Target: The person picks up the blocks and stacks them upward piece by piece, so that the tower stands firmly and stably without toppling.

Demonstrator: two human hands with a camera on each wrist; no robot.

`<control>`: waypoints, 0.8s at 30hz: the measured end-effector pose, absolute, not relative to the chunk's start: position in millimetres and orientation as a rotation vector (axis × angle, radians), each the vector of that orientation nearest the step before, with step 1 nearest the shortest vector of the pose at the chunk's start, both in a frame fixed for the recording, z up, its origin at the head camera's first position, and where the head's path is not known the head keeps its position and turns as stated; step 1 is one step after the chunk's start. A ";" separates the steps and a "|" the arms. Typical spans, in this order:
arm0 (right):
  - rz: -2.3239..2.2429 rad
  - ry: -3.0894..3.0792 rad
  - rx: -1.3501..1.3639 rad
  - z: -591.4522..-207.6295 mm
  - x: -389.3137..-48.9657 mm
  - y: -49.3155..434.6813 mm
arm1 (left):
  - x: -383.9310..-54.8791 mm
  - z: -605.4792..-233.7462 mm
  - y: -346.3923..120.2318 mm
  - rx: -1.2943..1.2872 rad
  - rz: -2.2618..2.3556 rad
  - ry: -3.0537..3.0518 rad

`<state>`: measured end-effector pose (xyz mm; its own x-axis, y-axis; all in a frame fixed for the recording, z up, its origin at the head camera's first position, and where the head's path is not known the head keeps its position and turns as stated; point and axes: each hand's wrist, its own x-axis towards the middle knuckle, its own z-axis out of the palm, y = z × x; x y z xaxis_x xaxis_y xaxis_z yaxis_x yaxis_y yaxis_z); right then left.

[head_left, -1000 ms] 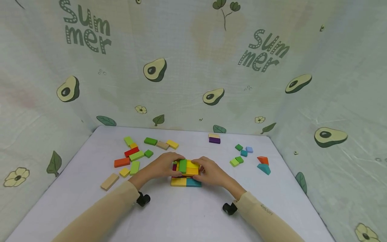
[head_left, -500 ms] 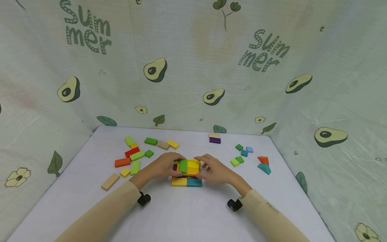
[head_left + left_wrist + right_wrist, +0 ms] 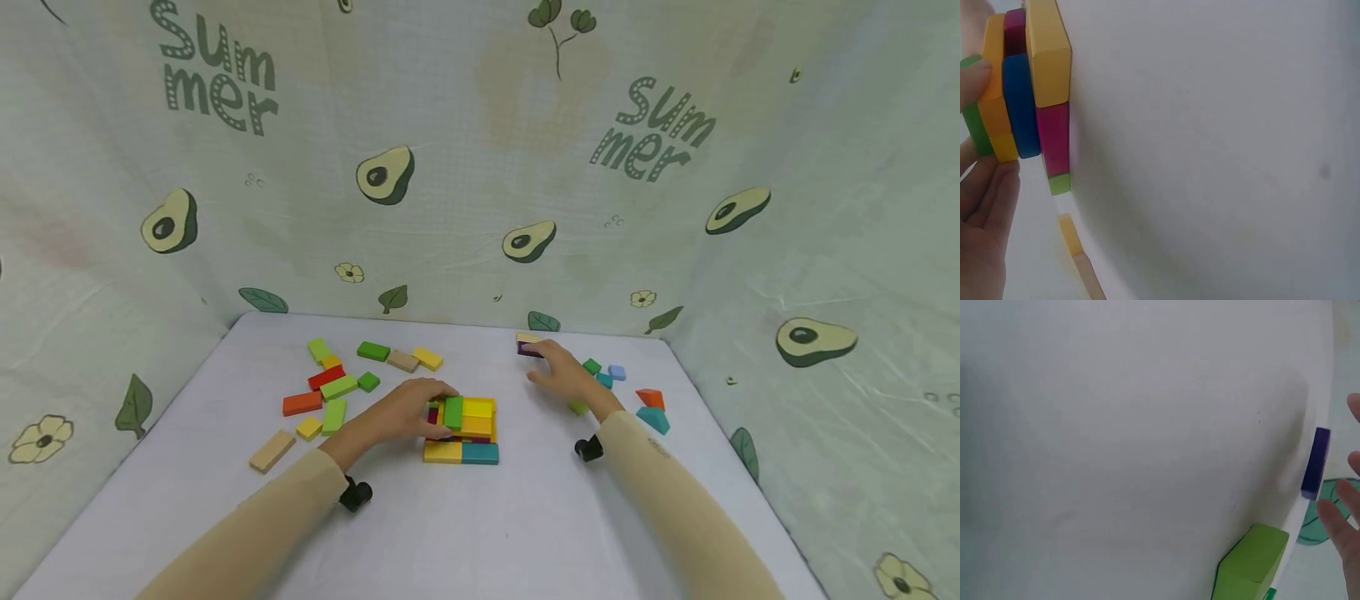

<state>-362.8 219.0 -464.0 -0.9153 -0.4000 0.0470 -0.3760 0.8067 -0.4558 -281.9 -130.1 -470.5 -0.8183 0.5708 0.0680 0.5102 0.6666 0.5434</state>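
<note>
My left hand (image 3: 416,408) grips the upper part of a low stack of coloured wooden blocks (image 3: 477,427), thumb on the near side and fingers behind. A green block (image 3: 454,412) lies across the top. In the left wrist view the thumb presses beside an orange block (image 3: 996,112), with a blue block (image 3: 1021,106) one layer lower. My right hand (image 3: 562,375) is out over the back of the table, fingers spread and relaxed. Its fingertips overlap a purple block (image 3: 529,349) in the head view; the right wrist view shows that purple block (image 3: 1316,464) apart from the fingers.
Several red, green, yellow and plain blocks lie to the left, among them a red block (image 3: 303,403) and a plain plank (image 3: 272,451). On the right are an orange wedge (image 3: 650,398), a teal block (image 3: 653,419) and small cubes. A printed cloth (image 3: 465,275) hangs behind the table.
My right hand has left the right side of the stack and moved back and right to the purple block. My left hand stays on the stack.
</note>
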 end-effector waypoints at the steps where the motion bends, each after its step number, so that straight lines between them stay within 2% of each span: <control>1: -0.718 2.937 -0.619 -466.0 -367.2 219.9 | -282.0 -470.8 -130.3 0.901 0.851 2.767; 11: -0.607 2.916 -0.482 -471.7 -382.6 215.5 | -281.4 -468.3 -128.3 0.879 0.854 2.764; 24: -0.477 2.961 -0.534 -468.2 -375.3 212.0 | -279.9 -464.9 -127.2 0.861 0.838 2.767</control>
<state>-375.3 212.0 -468.2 -0.9342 -0.3547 -0.0381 -0.3248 0.8898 -0.3204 -279.9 -127.2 -464.9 -0.8300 0.5561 0.0437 0.4869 0.6839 0.5434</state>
